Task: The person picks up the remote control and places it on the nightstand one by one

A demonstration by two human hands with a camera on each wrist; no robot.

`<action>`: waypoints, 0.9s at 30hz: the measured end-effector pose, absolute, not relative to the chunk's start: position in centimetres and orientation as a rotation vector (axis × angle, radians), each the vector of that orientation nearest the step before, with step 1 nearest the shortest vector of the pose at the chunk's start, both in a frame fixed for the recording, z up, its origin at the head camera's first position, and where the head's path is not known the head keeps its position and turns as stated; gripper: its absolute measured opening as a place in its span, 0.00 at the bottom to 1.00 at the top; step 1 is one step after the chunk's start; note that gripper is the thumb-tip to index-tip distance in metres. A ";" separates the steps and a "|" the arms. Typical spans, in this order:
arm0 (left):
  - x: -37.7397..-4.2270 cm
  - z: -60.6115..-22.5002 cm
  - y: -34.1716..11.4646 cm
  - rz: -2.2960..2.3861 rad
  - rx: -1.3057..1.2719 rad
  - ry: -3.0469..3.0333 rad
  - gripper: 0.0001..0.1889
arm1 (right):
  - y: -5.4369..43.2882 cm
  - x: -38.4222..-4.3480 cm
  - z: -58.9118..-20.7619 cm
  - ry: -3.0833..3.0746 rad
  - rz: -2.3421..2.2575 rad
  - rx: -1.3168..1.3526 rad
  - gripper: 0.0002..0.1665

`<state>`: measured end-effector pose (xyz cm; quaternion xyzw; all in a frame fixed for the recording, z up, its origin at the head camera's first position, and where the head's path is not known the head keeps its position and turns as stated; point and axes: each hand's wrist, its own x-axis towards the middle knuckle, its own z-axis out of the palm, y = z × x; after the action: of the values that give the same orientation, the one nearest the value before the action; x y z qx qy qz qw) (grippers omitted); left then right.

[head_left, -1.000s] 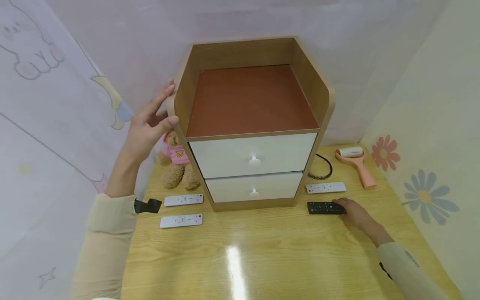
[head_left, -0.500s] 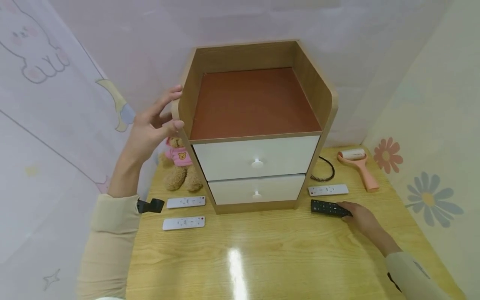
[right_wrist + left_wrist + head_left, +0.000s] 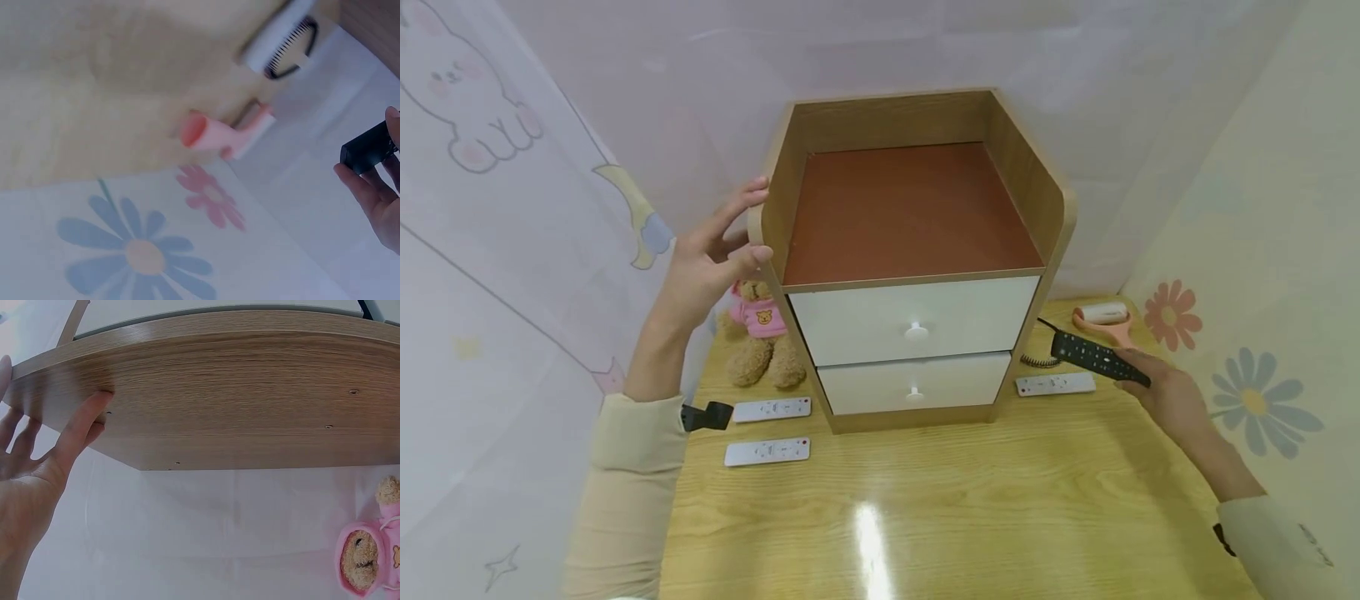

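Observation:
In the head view, my left hand rests against the upper left side panel of a small wooden cabinet with two white drawers. From the left wrist view, fingertips touch the panel's outer face. My right hand grips one end of a black remote control, held up above the table at the cabinet's right. The right wrist view shows only part of that hand around the dark remote. Below the remote lies a white remote control.
Two white remotes, one behind and one in front, lie left of the cabinet near a teddy bear in pink. At right are a lint roller and a coiled black cord. Printed walls border the wooden table.
My right hand has lifted the black remote off the table, tilting it and moving it back and right. The left hand stays on the cabinet; the head view shifts slightly.

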<state>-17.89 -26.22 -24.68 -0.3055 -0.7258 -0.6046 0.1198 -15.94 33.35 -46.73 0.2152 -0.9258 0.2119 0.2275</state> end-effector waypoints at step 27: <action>-17.2 -23.8 -24.9 -1.719 -0.931 -2.130 0.29 | 31.8 -21.5 -26.8 -2.370 0.519 0.395 0.34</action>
<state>-17.24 -24.86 -23.83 -0.3196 -0.7310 -0.5898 0.1249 -21.47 31.78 -26.77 0.1514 -0.9083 0.1989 0.3353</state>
